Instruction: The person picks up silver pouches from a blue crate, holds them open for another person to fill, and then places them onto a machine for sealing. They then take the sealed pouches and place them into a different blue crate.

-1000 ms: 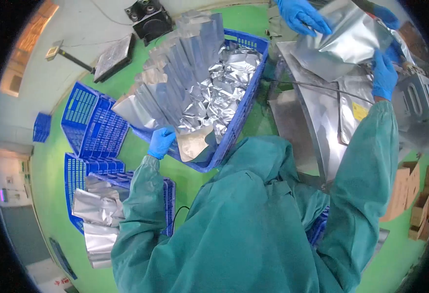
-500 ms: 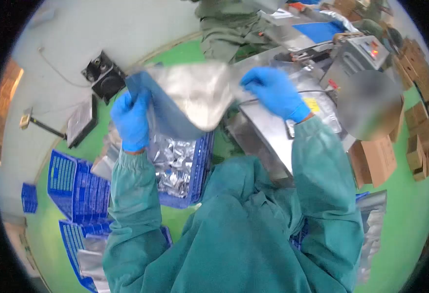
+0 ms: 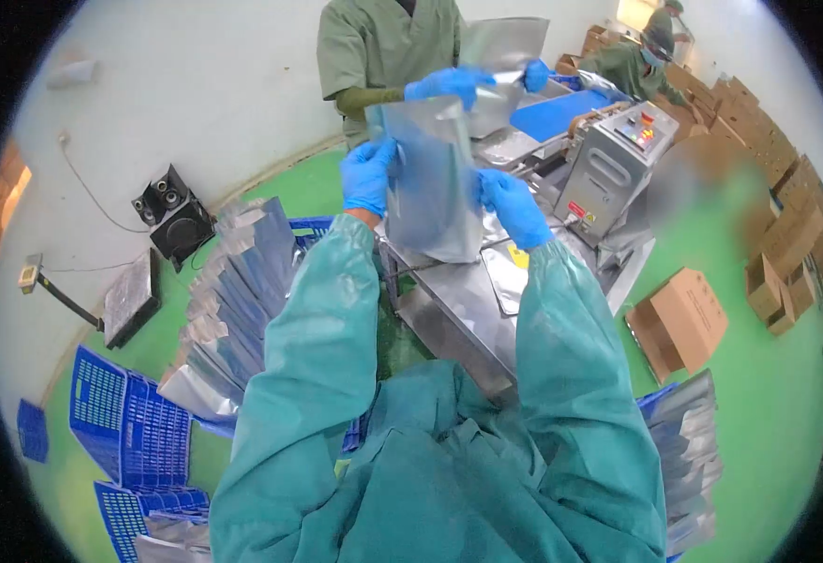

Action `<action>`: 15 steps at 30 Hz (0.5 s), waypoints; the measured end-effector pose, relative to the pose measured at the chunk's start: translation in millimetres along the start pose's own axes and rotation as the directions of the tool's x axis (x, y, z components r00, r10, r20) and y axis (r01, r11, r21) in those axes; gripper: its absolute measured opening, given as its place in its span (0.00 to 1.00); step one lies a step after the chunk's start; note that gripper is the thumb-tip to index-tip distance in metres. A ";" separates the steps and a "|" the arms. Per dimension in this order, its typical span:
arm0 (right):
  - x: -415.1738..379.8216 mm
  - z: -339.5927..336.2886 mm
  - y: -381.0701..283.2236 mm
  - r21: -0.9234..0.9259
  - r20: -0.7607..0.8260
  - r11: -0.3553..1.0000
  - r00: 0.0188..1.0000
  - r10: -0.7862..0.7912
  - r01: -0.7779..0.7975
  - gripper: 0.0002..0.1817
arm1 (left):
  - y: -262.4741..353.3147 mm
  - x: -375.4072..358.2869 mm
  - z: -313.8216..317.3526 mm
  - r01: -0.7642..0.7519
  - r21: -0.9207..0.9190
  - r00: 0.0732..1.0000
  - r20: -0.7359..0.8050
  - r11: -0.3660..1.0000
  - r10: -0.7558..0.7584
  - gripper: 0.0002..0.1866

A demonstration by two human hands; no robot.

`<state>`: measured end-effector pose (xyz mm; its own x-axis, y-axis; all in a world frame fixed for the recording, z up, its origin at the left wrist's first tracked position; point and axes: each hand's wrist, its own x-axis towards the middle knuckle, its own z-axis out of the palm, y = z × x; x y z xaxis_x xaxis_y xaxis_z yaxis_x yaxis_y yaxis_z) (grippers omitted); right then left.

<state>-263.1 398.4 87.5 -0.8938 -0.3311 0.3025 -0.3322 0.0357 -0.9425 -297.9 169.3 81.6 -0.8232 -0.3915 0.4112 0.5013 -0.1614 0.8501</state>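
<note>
A silver foil pouch hangs upright in front of me, its surface shiny and slightly see-through blue. My left hand, in a blue glove, pinches its left edge. At the pouch's right edge is my right hand, also gloved, with its fingers closed on that side. Just beyond, a co-worker's gloved hands hold another silver pouch. Below my right hand, a flat silver packet with a yellow label lies on the metal table.
A grey machine with a blue belt stands beyond the table. Blue crates and stacked pouches are at the left. An open cardboard box sits on the floor at the right. Co-workers stand ahead.
The view has tilted up, showing the co-workers. My left hand has moved right and up with the pouch, which now hangs upright. My right hand has closed on its right edge.
</note>
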 end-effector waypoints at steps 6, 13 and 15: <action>4.1 0.3 18.4 -0.367 -0.124 0.923 0.978 -0.167 0.111 0.11 | -36.0 16.9 -8.5 -0.131 0.242 0.982 0.165 0.961 0.092 0.15; 4.7 -16.4 52.4 -0.192 -0.528 0.981 0.840 -0.129 0.030 0.12 | -43.3 16.7 -16.9 -0.053 0.299 0.998 0.002 0.953 0.055 0.21; 7.2 -20.3 62.5 -0.134 -0.542 0.991 0.836 -0.089 0.018 0.12 | -41.5 8.8 -13.5 -0.017 0.314 0.999 -0.044 0.949 0.033 0.21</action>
<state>-296.5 417.3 33.6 -0.8809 0.2311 0.4132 -0.3856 0.1561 -0.9094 -322.3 160.3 45.5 -0.7940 -0.4356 0.4240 0.4065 0.1381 0.9032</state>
